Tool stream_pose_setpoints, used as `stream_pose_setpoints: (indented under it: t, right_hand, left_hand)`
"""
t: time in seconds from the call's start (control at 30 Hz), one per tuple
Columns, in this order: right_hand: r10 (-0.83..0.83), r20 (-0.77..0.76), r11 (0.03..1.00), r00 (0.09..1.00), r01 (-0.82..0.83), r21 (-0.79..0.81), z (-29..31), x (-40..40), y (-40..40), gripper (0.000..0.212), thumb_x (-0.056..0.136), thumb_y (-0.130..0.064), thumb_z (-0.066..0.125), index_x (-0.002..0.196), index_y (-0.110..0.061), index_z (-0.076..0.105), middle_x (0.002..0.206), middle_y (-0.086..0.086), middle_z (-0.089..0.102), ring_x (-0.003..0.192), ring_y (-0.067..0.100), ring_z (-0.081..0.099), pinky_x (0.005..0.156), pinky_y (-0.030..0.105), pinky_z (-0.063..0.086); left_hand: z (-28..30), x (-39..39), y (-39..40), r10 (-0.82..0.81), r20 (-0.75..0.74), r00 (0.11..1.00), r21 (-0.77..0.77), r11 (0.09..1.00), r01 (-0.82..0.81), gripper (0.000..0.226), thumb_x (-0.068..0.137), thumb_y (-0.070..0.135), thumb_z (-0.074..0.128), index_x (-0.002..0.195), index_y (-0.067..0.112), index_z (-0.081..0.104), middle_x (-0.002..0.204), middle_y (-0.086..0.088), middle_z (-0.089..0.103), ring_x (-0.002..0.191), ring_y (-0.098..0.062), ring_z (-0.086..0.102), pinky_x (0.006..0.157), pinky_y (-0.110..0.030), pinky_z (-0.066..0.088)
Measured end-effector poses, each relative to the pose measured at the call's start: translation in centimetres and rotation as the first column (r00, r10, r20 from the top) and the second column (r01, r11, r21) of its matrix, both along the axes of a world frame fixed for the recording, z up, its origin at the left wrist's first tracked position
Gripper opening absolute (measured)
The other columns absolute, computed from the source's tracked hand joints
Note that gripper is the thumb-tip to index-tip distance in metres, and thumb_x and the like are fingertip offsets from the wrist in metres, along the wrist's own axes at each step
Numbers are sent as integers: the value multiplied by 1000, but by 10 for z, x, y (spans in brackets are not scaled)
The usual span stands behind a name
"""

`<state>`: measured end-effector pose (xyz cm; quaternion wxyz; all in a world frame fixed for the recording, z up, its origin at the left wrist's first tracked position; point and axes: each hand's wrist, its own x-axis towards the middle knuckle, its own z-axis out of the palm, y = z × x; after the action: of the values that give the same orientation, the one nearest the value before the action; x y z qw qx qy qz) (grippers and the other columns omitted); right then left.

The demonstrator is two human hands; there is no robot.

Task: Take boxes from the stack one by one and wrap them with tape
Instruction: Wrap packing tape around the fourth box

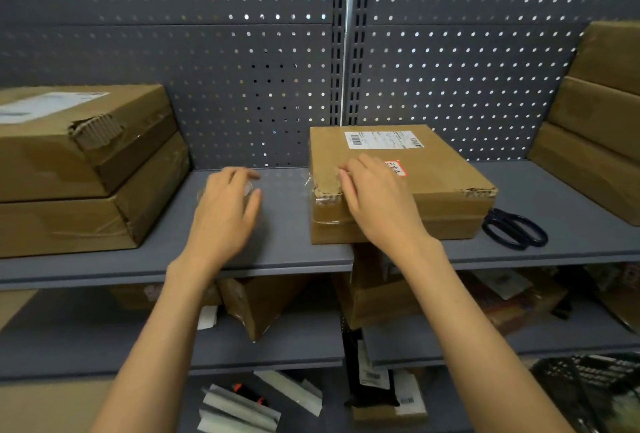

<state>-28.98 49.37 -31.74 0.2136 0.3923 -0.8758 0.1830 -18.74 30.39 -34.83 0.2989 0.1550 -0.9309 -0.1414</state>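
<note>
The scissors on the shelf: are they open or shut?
Cannot tell: only the black loop handles of the scissors show beside the box; the blades are hidden.

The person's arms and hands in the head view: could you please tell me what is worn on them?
Nothing is worn that shows. The left hand and right hand are bare, without gloves, rings, watch or wristband, and both forearms are bare with no sleeves in view.

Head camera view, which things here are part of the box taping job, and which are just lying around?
Part of the job:
- flat box under the right hand
- clear tape roll under the left hand
- stack of boxes on the right
- two stacked boxes on the left
- black scissors

Lying about:
- open cartons on the lower shelf
- white wedge-shaped pieces at the bottom
</note>
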Motion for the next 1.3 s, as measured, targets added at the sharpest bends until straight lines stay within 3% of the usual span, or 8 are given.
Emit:
stream_pose_setpoints:
  t: [0.13,0.27,0.63,0.73,0.83,0.93,1.1,1.3]
  right_hand:
    - [55,71,998,996,-52,-35,-3,4,-5,34,104,-23,32,123,-9,57,118,7,60,107,22,53,87,28,36]
    - [96,123,994,988,-101,36,-7,0,-2,46,104,-25,24,143,-8,39,148,9,42,138,20,36,114,32,24]
    - [-62,122,985,991,41,167,-14,-16,20,49,104,-30,17,150,-14,27,157,-1,25,146,12,17,117,27,6]
    - [-28,153,993,988,10,117,-11,-16,18,49,105,-30,19,149,-11,29,156,1,27,146,13,18,117,26,6]
    - [68,151,997,986,-73,28,-8,-12,10,47,105,-30,26,146,-9,35,153,4,33,144,14,24,117,26,11]
    - [111,131,990,985,-121,75,-12,-12,0,48,104,-35,30,144,-11,39,152,5,36,142,15,28,115,28,16]
    - [44,-18,994,999,-42,103,-25,-15,0,61,94,-48,28,124,-7,63,128,8,62,122,21,57,97,34,42]
    - [78,-44,983,996,-69,170,-27,-15,7,61,91,-50,33,125,-7,61,128,7,63,120,21,58,95,34,47]
  left_hand:
    - [12,-15,56,-241,-60,969,185,951,248,47,102,21,38,147,9,30,154,-3,29,144,-16,21,113,-19,11]
    - [7,-28,82,-337,-44,940,302,893,335,52,105,23,29,153,15,11,161,4,6,144,1,4,112,-11,1]
    - [-9,-23,84,-355,-11,935,592,752,292,61,102,44,22,154,25,-4,160,11,8,145,-6,14,114,-22,15]
    - [-13,-18,77,-347,85,934,573,784,239,56,104,41,18,154,19,7,160,3,11,147,-17,14,115,-29,14]
    - [-8,-16,76,-294,-27,955,570,781,256,70,96,57,15,153,20,3,160,9,6,146,-8,10,110,-16,10]
    - [-4,-27,74,-311,-91,946,575,759,305,61,100,45,25,154,23,7,159,11,13,143,-3,16,111,-14,13]
    - [-19,-34,63,-380,-89,921,521,770,368,66,92,50,27,152,33,8,159,17,11,143,0,18,117,-23,18]
    - [-31,-33,58,-332,56,941,457,847,272,72,87,61,22,151,42,-6,158,9,23,145,-22,22,116,-45,26]
